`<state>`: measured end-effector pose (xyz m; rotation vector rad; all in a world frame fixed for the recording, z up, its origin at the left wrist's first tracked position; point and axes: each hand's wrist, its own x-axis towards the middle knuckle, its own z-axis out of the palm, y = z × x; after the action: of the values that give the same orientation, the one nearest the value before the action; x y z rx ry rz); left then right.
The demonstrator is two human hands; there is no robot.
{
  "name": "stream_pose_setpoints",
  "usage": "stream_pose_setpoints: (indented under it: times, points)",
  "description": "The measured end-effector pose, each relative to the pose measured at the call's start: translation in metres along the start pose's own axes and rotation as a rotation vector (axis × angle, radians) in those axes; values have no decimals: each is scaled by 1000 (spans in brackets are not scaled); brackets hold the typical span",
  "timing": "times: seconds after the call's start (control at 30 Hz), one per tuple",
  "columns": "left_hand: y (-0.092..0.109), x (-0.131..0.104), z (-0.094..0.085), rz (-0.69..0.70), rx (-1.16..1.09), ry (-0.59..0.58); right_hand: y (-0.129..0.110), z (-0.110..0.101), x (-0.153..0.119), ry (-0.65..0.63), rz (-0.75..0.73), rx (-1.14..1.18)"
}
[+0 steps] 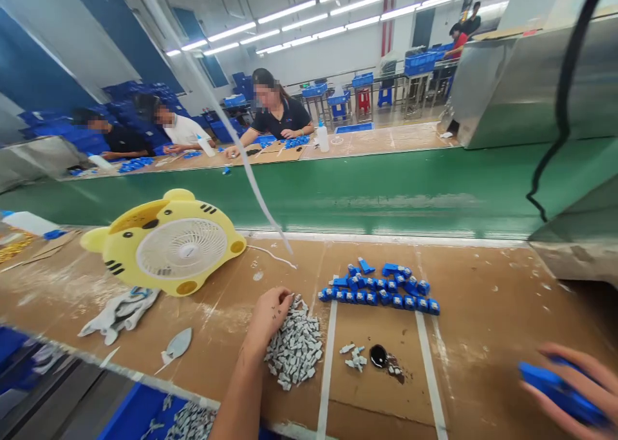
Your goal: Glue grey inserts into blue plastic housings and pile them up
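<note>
My left hand [273, 308] is at the upper left edge of a pile of small grey plastic parts [297, 350], its fingers curled together. Whatever lies between those fingertips is too small to make out. At the lower right, my right hand [586, 382] is wrapped around some blue plastic parts [550, 383], partly hidden by the fingers. Rows of small blue plastic parts [381, 292] stand on the cardboard-covered bench [473, 350]. In front of them are a few loose grey parts [356, 357] and a small round pool of black liquid [378, 356].
A yellow animal-faced fan [181, 244] stands to the left, with a glove [120, 314] and a pointed grey piece [179, 342] nearby. Below the bench edge, a blue bin [130, 414] holds more grey parts. Beyond the green conveyor belt [386, 192], several people work.
</note>
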<state>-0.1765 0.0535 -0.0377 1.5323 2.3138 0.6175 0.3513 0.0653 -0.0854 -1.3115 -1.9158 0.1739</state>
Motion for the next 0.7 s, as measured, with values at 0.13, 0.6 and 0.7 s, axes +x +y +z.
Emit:
stream_pose_setpoints:
  times: [0.13, 0.6, 0.7]
  points:
    - [2, 4, -3, 21, 5, -21, -27, 16, 31, -71, -302, -221]
    - [2, 27, -7, -5, 6, -85, -62, 9, 36, 98, -141, 20]
    - [4, 22, -9, -15, -146, -2, -74, 11, 23, 58, 130, 248]
